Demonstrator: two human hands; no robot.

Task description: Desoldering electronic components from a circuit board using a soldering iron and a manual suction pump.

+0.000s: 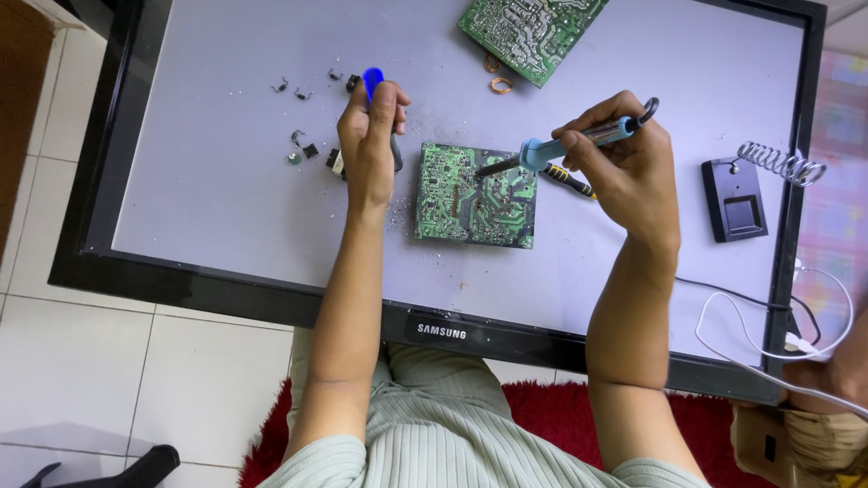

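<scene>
1. Two hands work over a flat screen panel (226, 208) that serves as the desk. The right hand (624, 163) grips a blue-handled soldering iron (565, 145) like a pen, tip down on the green circuit board (475, 194).
2. The left hand (369, 145) is closed around a blue-capped tool (372, 83), held upright.
3. The board lies near the panel's middle; it looks light, stiff and fragile, best held by its edges.
4. Small loose parts (298, 145) lie toward the far left corner, and an iron stand (737, 199) sits at the right edge.

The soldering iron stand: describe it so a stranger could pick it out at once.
Start at the flat screen lying face up as a work surface, and go to its right edge. There, past the right hand, sits the soldering iron stand: a small black square base with a silver wire coil. Nothing else nearby has a spring.
</scene>
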